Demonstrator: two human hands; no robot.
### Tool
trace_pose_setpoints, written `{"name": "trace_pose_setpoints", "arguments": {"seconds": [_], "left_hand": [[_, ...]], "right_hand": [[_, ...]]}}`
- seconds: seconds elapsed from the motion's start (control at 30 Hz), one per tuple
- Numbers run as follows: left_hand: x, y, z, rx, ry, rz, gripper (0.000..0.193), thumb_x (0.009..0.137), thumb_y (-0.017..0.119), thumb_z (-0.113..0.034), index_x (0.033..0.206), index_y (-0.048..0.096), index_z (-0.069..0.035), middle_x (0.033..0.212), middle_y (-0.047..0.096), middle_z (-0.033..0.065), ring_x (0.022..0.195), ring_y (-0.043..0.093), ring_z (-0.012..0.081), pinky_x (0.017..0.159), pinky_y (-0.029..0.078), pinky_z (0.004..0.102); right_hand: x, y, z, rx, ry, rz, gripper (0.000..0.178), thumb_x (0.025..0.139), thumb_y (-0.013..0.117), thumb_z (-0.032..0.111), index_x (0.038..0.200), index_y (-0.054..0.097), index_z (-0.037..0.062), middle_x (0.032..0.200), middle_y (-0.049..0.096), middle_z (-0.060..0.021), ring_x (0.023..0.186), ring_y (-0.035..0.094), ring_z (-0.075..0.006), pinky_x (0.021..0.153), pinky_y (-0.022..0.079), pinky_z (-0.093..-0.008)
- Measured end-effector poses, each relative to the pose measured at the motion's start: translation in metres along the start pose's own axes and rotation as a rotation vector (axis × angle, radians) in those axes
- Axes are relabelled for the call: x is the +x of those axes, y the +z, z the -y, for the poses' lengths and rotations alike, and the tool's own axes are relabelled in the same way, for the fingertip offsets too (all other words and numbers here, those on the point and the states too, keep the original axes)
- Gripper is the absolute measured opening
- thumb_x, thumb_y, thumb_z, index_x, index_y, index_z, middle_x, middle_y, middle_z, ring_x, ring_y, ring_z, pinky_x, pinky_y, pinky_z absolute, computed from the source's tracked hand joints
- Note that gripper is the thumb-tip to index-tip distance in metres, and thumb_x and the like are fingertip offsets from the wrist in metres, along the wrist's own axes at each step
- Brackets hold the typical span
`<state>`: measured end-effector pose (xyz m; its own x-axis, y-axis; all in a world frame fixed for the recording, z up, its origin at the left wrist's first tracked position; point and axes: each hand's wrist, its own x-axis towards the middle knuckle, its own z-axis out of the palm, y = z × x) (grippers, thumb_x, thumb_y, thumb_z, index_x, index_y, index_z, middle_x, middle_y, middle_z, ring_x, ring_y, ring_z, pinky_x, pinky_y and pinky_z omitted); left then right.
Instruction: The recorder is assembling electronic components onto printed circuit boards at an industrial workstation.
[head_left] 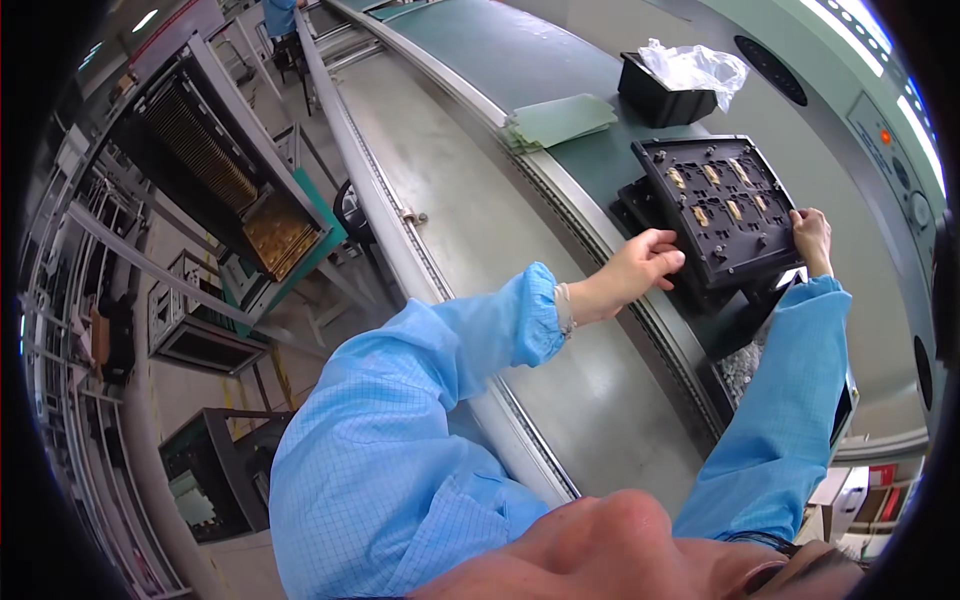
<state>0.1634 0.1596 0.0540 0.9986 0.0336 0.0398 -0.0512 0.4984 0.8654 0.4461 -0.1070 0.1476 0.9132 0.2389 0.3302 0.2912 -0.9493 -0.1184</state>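
A black fixture plate (722, 226) lies tilted at the right, with several small gold-coloured parts set in its recesses and knobs along its edges. My right hand (812, 238) grips its right edge, the thumb and fingers closed on the rim. Beside the plate's left edge is my left hand (640, 270), its fingers loosely bent and apart, with nothing seen in them. Whether its fingertips touch the plate, I cannot tell. Under the plate, another black piece (632, 200) sticks out at the left; most of it is hidden.
A conveyor line (470, 200) with metal rails runs alongside the green bench top (480, 60). Green sheets (562, 122) and a black bin (655, 98) holding clear plastic stand farther back. At the left is a rack (200, 150) of slotted boards. A control panel (890, 160) is on the right wall.
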Motion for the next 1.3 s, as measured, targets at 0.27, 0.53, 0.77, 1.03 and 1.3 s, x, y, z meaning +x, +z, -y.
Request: {"name": "trace_pose_setpoints", "arguments": {"seconds": [0.27, 0.53, 0.77, 1.03, 1.3], "left_hand": [[-0.007, 0.020, -0.003, 0.126, 0.053, 0.005, 0.047, 0.098, 0.066, -0.028, 0.131, 0.049, 0.001, 0.119, 0.059, 0.0090, 0.102, 0.058, 0.0167, 0.086, 0.051, 0.0320], [-0.071, 0.010, -0.043, 0.027, 0.030, -0.100, 0.043, 0.092, 0.073, -0.025, 0.123, 0.054, -0.002, 0.113, 0.062, 0.0052, 0.102, 0.058, 0.0133, 0.086, 0.048, 0.0314], [-0.193, -0.038, -0.030, 0.079, -0.109, 0.007, 0.050, 0.091, 0.073, -0.017, 0.132, 0.050, 0.001, 0.117, 0.061, 0.0056, 0.102, 0.058, 0.0125, 0.087, 0.047, 0.0304], [-0.243, -0.056, -0.048, 0.250, -0.360, 0.402, 0.052, 0.092, 0.068, -0.008, 0.139, 0.047, 0.003, 0.110, 0.063, 0.0059, 0.099, 0.059, 0.0120, 0.088, 0.048, 0.0283], [-0.210, -0.047, 0.008, 0.366, -0.491, 0.634, 0.053, 0.090, 0.067, -0.007, 0.136, 0.046, 0.007, 0.100, 0.065, 0.0067, 0.088, 0.060, 0.0097, 0.081, 0.050, 0.0267]], "right_hand": [[-0.017, -0.028, 0.010, 0.040, 0.143, -0.065, 0.028, 0.080, 0.074, 0.024, 0.102, 0.078, 0.0071, 0.106, 0.074, -0.0159, 0.102, 0.070, -0.0328, 0.092, 0.053, -0.0414], [-0.109, -0.083, 0.043, 0.090, 0.023, -0.213, 0.040, 0.080, 0.070, 0.027, 0.110, 0.074, 0.0004, 0.099, 0.075, -0.0198, 0.094, 0.072, -0.0324, 0.086, 0.054, -0.0395], [-0.280, -0.110, 0.060, 0.961, 0.063, 0.310, 0.032, 0.092, 0.073, 0.017, 0.115, 0.066, -0.0041, 0.086, 0.059, 0.0052, 0.073, 0.049, -0.0026, 0.063, 0.039, -0.0199], [-0.493, -0.146, 0.062, 1.026, 0.553, 0.439, 0.009, 0.098, 0.063, 0.014, 0.103, 0.058, 0.0092, 0.085, 0.058, 0.0070, 0.071, 0.049, 0.0005, 0.054, 0.034, -0.0171], [-0.587, -0.103, 0.032, 1.105, 0.722, 0.352, 0.019, 0.098, 0.068, 0.015, 0.107, 0.053, 0.0054, 0.088, 0.053, 0.0035, 0.071, 0.045, -0.0015, 0.055, 0.035, -0.0177]]}}
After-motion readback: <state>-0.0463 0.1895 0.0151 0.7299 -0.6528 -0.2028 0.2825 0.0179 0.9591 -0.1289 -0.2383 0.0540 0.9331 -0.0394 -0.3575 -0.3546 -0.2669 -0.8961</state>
